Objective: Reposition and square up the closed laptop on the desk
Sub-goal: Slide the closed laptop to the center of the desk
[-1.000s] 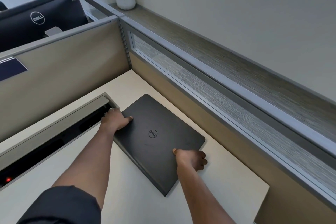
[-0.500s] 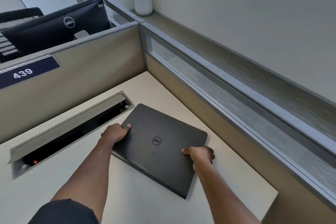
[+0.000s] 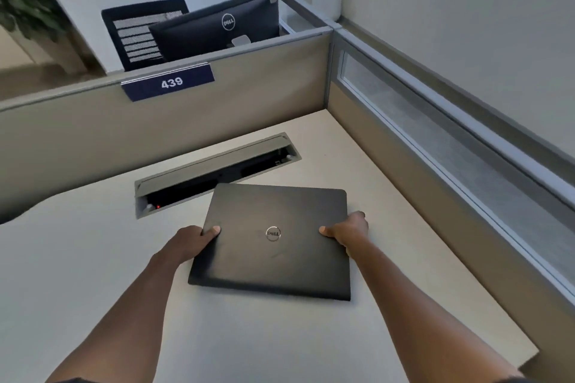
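A closed black laptop (image 3: 280,258) with a round silver logo lies flat on the pale desk (image 3: 93,274), its lid up and its far left corner just over the edge of the cable trough. My left hand (image 3: 189,242) grips its left edge, thumb on the lid. My right hand (image 3: 347,232) grips the right edge the same way, fingers curled under the side. The laptop's sides run almost straight away from me.
An open cable trough (image 3: 217,171) with a grey flap is sunk into the desk behind the laptop. Beige partitions (image 3: 249,96) close off the back and right; a blue "439" sign (image 3: 169,82) hangs on the back one. A monitor (image 3: 224,25) stands beyond.
Both hands have turned the laptop from a diagonal lie to nearly square with me and drawn it left, away from the right partition. My view has swung left.
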A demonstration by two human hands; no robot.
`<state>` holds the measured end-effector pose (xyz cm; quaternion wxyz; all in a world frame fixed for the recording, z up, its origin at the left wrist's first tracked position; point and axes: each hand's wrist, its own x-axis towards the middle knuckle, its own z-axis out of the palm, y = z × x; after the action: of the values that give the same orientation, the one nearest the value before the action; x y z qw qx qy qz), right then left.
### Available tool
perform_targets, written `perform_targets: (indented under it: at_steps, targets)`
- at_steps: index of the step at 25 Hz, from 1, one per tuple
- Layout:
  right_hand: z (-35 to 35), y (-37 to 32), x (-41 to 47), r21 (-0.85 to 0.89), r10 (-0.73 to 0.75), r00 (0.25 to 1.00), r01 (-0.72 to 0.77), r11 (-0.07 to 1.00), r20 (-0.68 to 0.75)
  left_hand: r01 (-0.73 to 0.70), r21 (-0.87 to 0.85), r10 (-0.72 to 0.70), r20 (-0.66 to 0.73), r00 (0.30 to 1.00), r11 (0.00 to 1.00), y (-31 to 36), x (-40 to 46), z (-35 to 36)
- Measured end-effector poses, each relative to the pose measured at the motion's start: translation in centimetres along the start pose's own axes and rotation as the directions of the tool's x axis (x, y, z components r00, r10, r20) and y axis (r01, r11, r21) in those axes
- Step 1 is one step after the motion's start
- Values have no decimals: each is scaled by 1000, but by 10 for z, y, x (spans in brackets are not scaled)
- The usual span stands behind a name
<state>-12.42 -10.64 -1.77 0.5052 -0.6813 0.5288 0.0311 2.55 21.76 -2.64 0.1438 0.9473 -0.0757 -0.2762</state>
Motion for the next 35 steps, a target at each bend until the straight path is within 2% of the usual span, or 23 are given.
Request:
perform_targets:
  at_steps: [4, 14, 19, 29, 35]
  targets:
    - [42, -13, -22, -103, -72, 991, 84, 991, 117, 98, -36, -102, -99, 990, 994, -60, -36, 2]
    - [117, -39, -59, -334, -216, 924, 321, 886, 315, 294, -262, -342, -157, 927, 919, -148, -109, 26]
    - [136, -39, -55, -398, -218, 912, 355, 846, 348, 322, -308, -391, -194, 900, 895, -158, -120, 38]
    - [147, -34, -36, -418, -206, 901, 368, 831, 383, 325, -347, -435, -310, 845, 880, -157, -115, 52]
    - [145, -36, -26, -413, -195, 899, 362, 836, 392, 352, -362, -465, -298, 834, 863, -152, -108, 54]
